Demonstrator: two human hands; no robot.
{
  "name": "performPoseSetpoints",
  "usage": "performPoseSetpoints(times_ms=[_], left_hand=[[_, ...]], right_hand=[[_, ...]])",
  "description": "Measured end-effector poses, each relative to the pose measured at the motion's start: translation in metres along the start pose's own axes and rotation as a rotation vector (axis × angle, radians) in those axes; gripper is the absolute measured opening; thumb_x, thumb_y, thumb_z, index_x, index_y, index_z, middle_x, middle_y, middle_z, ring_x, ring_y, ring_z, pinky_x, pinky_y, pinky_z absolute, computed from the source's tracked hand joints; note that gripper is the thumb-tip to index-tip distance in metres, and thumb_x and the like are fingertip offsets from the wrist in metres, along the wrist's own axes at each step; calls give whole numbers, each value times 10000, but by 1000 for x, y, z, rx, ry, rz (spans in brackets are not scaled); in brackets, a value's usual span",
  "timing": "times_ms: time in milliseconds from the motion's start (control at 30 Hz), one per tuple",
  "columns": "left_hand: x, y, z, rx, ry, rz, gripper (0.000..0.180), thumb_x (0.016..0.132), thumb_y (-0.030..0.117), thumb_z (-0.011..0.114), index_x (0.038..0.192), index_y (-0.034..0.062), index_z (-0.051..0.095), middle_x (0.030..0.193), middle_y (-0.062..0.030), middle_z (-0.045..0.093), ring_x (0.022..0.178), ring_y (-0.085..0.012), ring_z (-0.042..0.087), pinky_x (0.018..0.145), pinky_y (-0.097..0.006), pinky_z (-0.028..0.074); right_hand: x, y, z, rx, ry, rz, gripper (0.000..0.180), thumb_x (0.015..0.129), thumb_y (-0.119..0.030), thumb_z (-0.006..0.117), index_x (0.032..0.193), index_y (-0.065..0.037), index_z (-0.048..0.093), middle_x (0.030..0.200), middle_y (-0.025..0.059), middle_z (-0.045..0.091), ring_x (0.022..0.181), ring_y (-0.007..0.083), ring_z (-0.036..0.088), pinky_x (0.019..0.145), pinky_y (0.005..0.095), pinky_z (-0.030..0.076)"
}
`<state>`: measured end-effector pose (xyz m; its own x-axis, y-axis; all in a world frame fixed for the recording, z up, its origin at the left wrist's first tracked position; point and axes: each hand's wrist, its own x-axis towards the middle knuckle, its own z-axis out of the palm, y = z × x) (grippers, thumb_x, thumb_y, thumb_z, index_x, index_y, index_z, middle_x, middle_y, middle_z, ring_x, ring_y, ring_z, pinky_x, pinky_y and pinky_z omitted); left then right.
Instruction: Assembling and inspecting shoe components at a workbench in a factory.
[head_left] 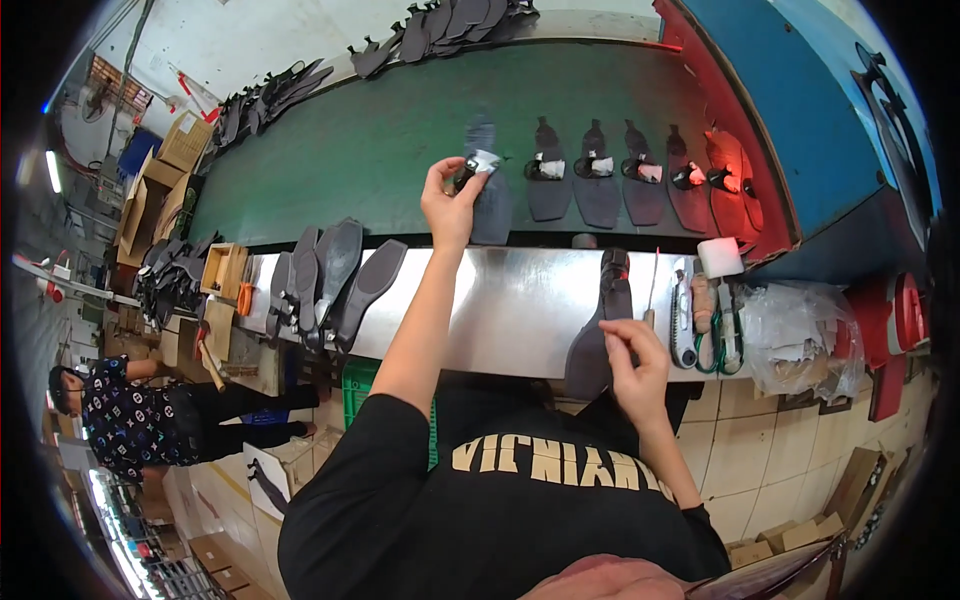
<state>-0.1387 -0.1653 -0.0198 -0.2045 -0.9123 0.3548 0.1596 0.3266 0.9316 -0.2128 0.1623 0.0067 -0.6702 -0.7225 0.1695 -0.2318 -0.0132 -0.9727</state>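
Observation:
My left hand (449,207) reaches over the green belt (350,150) and pinches the strap of a dark flat sandal (490,215), where a whitish wad sits at the strap. The front part of that sandal is blurred. My right hand (637,368) is closed in a pinch over another dark sandal (590,350) that lies across the metal ledge (490,310) and overhangs its near edge. What the right fingertips hold, if anything, is too small to make out. To the right on the belt, several sandals (597,195) stand in a row with white wads under their straps.
Several dark soles (340,265) lie on the ledge at left, beside a wooden box (223,268). At right are a utility knife (684,315), scissors (727,335), a white block (720,257) and a plastic bag (800,335). A red-and-blue machine housing (790,120) borders the belt. A person (150,415) stands at far left.

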Motion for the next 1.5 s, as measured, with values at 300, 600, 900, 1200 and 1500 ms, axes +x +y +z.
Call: performPoseSetpoints(times_ms=[300, 600, 900, 1200, 1500], left_hand=[[-152, 111, -49, -486, -671, -646, 271, 840, -33, 681, 1111, -20, 676, 1187, -147, 672, 983, -177, 664, 925, -323, 519], [-166, 97, -72, -533, -552, -716, 332, 841, -78, 657, 1164, -2, 637, 1120, -101, 672, 912, -148, 669, 730, -273, 606], [-162, 95, -77, -589, -541, -705, 337, 816, -67, 681, 1146, -7, 658, 1143, -129, 673, 915, -158, 678, 728, -267, 605], [-161, 98, -76, -540, -566, -667, 333, 798, -74, 693, 1125, -16, 672, 1135, -131, 681, 907, -154, 681, 722, -255, 600], [-164, 97, -78, -475, -581, -647, 335, 760, -88, 679, 1088, -23, 664, 1161, -217, 649, 927, -215, 693, 716, -281, 625]], right_hand=[[22, -12, 32, 932, -292, 103, 352, 845, -83, 702, 1169, 2, 593, 1144, 126, 655, 1123, 230, 598, 1006, 374, 432], [-13, -27, 26, 146, -275, -1, 290, 775, -56, 757, 1001, -11, 581, 853, 36, 566, 803, 107, 537, 744, 233, 428], [-22, -36, 30, -4, -214, -149, 423, 741, 19, 712, 1159, 22, 652, 1063, 152, 690, 919, 233, 653, 832, 314, 492], [-22, -34, 30, 0, -212, -137, 421, 735, 21, 711, 1152, 19, 658, 1046, 149, 694, 933, 244, 657, 841, 322, 492], [-23, -34, 27, -23, -229, -156, 419, 734, 30, 712, 1150, 19, 661, 1043, 154, 691, 929, 247, 657, 847, 324, 492]])
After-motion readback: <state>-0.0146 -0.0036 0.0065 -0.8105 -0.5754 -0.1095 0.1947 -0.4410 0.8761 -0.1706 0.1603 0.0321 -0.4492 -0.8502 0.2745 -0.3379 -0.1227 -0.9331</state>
